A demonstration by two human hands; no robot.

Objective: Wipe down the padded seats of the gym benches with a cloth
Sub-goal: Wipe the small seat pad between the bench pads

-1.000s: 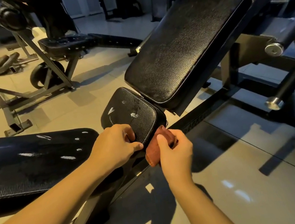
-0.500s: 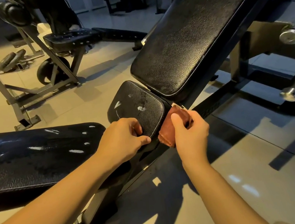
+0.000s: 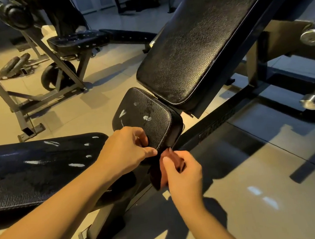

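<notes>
Cloth [image 3: 172, 156] hangs from right grip [image 3: 182, 174] (just below seat pad [image 3: 148, 118]).

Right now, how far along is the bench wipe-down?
Done, probably: the flat bench pad shows glossy streaks, which may be wetness or wear. In hand: the right hand holds the cloth against the near edge of the small seat, while the left hand grips that edge. Left: the sloped back pad looks dull and smudged near its lower end; the far bench I cannot judge.
</notes>
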